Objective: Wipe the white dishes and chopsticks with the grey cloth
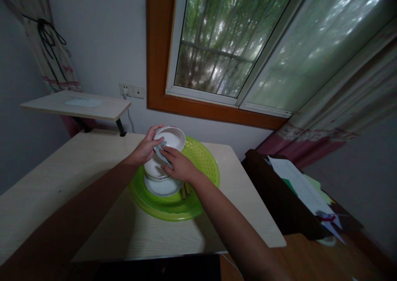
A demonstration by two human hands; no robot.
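Observation:
My left hand (pixel 149 145) grips a white bowl (pixel 174 138) by its left side, thumb over the rim, and holds it tilted above the other dishes. In my right hand (pixel 178 163) is a grey-blue cloth (pixel 161 152), pressed against the bowl's near edge. Below them another white bowl (pixel 153 168) rests on a white plate (pixel 163 187). Both stand in a round green plastic basket (pixel 173 215) with a perforated inside. Beside the plate lie wooden chopsticks (pixel 185 190), partly hidden by my right forearm.
The basket sits on a pale wooden desk (pixel 245 215). A raised shelf (pixel 102 111) with a paper on it stands at the back left, near wall sockets (pixel 132 91). Behind is a window (pixel 229 45). Papers (pixel 297 182) lie on a dark cabinet at the right.

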